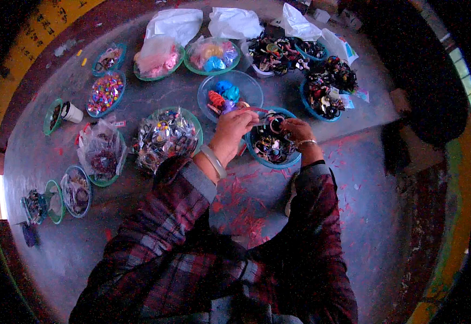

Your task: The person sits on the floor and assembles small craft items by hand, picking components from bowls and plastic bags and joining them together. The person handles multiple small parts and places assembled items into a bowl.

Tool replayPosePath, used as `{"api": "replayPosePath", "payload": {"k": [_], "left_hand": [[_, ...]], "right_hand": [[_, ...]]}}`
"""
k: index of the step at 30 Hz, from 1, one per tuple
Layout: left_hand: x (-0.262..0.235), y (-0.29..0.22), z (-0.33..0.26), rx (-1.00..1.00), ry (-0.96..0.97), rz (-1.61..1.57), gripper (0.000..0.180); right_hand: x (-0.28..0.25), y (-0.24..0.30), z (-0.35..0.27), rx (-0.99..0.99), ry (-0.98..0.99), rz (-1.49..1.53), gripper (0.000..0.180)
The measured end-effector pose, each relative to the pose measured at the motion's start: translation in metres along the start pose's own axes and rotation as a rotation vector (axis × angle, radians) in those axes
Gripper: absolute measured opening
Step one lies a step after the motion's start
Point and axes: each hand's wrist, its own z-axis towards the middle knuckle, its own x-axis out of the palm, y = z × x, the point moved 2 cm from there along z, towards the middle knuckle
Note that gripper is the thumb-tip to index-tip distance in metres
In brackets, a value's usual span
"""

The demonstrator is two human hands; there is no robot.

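My left hand (pixel 232 136), with a pale band on its wrist, is closed in a pinch. A thin clear strip, apparently plastic with a red edge (pixel 258 110), extends from its fingertips toward the right. My right hand (pixel 298 131), a bracelet on its wrist, has its fingers drawn together beside a dark ring-shaped hair tie (pixel 276 125). Whether that hand grips the tie or the strip's end is too small to make out. Both hands are above a blue basket (pixel 277 164) of dark hair ties with small pale ornaments.
Left of my hands stands a green basket (pixel 200 135) of clear-wrapped pieces. Beyond them is a clear bowl (pixel 206 86) with blue, red and purple bundles. Baskets of dark hair ties (pixel 327 89) and pink goods (pixel 157 60) line the back. Red scraps (pixel 241 208) litter the floor before me.
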Motion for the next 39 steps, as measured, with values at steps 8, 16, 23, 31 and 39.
{"api": "replayPosePath", "payload": {"k": [8,16,23,31,39], "left_hand": [[0.0,-0.008,-0.004,0.06,-0.022,-0.034,0.016],[0.0,-0.012,-0.007,0.062,-0.052,-0.05,0.014],[0.008,-0.005,-0.004,0.017,-0.005,-0.039,0.017],[0.012,-0.001,-0.002,-0.002,0.027,-0.046,0.019],[0.004,-0.004,0.001,-0.003,0.021,-0.037,0.018]], "right_hand": [[-0.016,0.026,-0.021,-0.157,0.012,-0.4,0.017],[0.023,-0.013,0.009,-0.226,-0.066,-1.053,0.023],[0.032,-0.024,0.024,-0.016,-0.249,-0.699,0.031],[0.03,-0.038,0.035,0.121,-0.266,-0.728,0.029],[0.003,0.005,0.01,-0.099,-0.29,0.04,0.014]]}}
